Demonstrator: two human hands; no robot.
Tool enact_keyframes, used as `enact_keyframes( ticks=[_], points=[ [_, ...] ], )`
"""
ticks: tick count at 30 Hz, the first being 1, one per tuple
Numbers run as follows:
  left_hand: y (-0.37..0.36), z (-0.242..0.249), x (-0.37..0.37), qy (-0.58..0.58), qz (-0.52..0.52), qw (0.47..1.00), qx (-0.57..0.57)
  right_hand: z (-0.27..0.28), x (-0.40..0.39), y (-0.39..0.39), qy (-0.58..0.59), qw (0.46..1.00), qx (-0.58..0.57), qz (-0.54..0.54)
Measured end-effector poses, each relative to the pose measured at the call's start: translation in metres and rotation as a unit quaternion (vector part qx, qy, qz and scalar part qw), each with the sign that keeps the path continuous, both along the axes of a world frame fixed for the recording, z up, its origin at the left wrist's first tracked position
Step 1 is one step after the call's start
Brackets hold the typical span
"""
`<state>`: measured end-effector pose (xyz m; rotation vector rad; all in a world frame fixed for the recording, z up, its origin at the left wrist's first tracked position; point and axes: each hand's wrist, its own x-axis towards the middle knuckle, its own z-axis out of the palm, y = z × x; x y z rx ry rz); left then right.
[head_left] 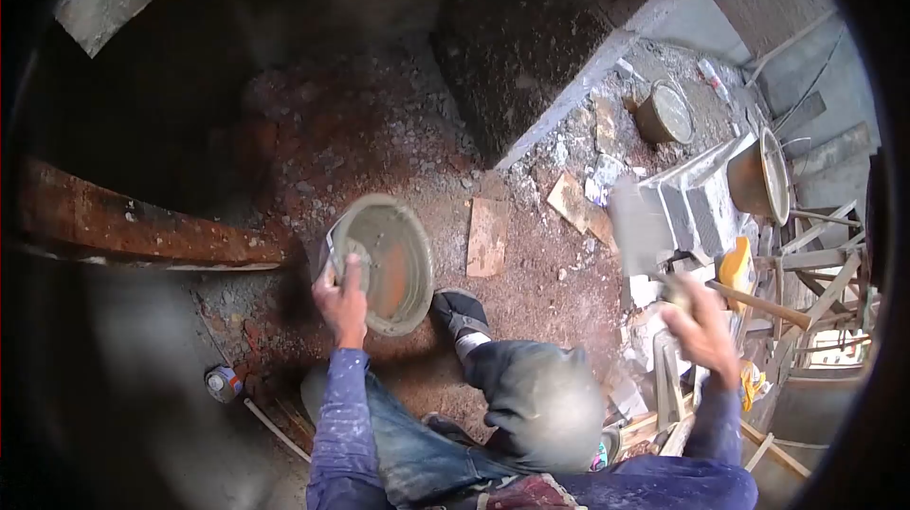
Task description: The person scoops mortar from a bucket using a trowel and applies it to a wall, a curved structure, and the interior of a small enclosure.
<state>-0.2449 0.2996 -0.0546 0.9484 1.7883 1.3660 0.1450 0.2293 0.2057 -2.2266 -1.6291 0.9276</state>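
My left hand (343, 303) is closed on the near left rim of a round bucket (424, 235), with the thumb inside. The bucket is tilted so its mouth faces me; wet grey residue coats its inner wall and an orange-brown patch shows at the bottom. Over on the right, my right hand (700, 328) is wrapped round the handle of a trowel. The trowel's flat grey blade (640, 226) points up and away from me, slightly blurred, in front of grey blocks (706, 202). Bucket and trowel are well apart.
Two more buckets, one small (664, 115) and one larger (749, 183), stand at the upper right. A board piece (487, 237) lies on the rubble floor. A rusty beam (142, 226) juts in from the left. Timber scaffolding (834, 273) and a yellow bag (736, 268) are at right.
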Motion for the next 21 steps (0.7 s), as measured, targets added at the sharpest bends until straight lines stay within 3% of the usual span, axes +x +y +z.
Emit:
enact_keyframes(
  ticks=[1, 2, 4, 5, 7, 9, 12, 13, 15, 17, 19, 20, 21],
  points=[
    [0.004, 0.009, 0.007, 0.025, -0.019, 0.999, 0.023, -0.019, -0.018, 0.022, -0.007, 0.994, -0.078, 0.077],
    [0.010, 0.022, 0.014, 0.049, -0.036, 0.997, 0.043, -0.053, -0.033, 0.038, -0.009, 0.981, -0.043, 0.186],
    [0.020, 0.034, 0.018, 0.045, -0.074, 0.996, 0.023, -0.110, -0.078, 0.070, -0.119, 0.935, -0.055, 0.329],
    [0.026, 0.046, 0.019, 0.047, -0.086, 0.995, -0.005, -0.142, -0.092, 0.083, -0.164, 0.875, 0.118, 0.440],
    [0.036, 0.054, 0.020, 0.056, -0.099, 0.993, -0.042, -0.178, -0.135, 0.120, -0.313, 0.832, 0.120, 0.443],
    [0.052, 0.053, 0.021, 0.047, -0.102, 0.993, 0.047, -0.192, -0.168, 0.152, -0.399, 0.777, 0.229, 0.430],
    [0.069, 0.070, 0.015, 0.105, -0.176, 0.975, 0.091, -0.197, -0.196, 0.176, -0.463, 0.739, 0.211, 0.442],
    [0.077, 0.075, 0.016, 0.109, -0.180, 0.973, 0.090, -0.201, -0.199, 0.175, -0.460, 0.743, 0.210, 0.438],
    [0.091, 0.082, 0.018, 0.191, -0.265, 0.923, 0.204, -0.211, -0.201, 0.169, -0.398, 0.755, 0.201, 0.480],
    [0.093, 0.093, 0.014, 0.161, -0.271, 0.934, 0.170, -0.224, -0.192, 0.157, -0.360, 0.753, 0.203, 0.511],
    [0.090, 0.100, 0.009, 0.117, -0.305, 0.933, 0.148, -0.221, -0.195, 0.134, -0.205, 0.829, 0.228, 0.467],
    [0.085, 0.100, 0.010, 0.118, -0.291, 0.942, 0.119, -0.213, -0.197, 0.127, -0.141, 0.866, 0.129, 0.461],
    [0.081, 0.096, 0.007, 0.124, -0.291, 0.942, 0.111, -0.213, -0.201, 0.118, -0.131, 0.868, 0.128, 0.462]
  ],
)
